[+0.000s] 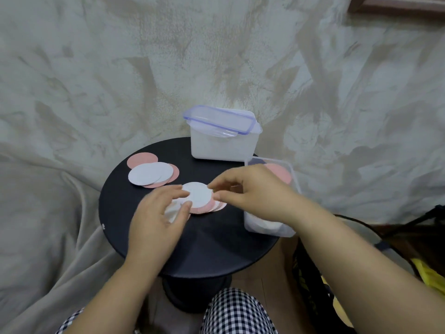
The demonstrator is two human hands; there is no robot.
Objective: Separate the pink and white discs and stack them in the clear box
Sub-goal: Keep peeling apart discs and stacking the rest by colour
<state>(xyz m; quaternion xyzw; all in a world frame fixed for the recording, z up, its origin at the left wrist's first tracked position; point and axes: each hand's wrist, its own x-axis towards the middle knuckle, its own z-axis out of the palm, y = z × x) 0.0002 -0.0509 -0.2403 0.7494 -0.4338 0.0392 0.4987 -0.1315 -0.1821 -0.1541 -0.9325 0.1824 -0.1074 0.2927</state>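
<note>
A round black table (216, 249) stands before a draped grey cloth (96, 80). Near its middle lies a fanned pile (204, 208) of pink and white discs, with a white top disc (198, 195) uppermost.

The left hand (156, 218) lies on the pile's left side. Its fingers are nearly straight and spread, and the forefinger and thumb tips touch the top disc's left edge without curling round it.

The right hand (248, 189) reaches in from the right with its fingers curled. Its thumb and forefinger close on the top disc's right rim in a pinch, though blur softens the fingertips.

At the table's right edge an open box (295, 179) of clear plastic overhangs the rim slightly. A pink disc (280, 173) shows in its far end and white discs (267, 224) in its near end, the right wrist crossing above it.

At the far edge stands a second box (221, 148), just beside the open one. A blue-trimmed lid (219, 119) rests askew on top of it.

Toward the far left edge lies a loose group (150, 174) of overlapping discs, white ones over pink, well apart from the boxes and near the pile.

Checked trousers (236, 312) show below the near edge. Something yellow (428, 276) sits on the floor at the right.
</note>
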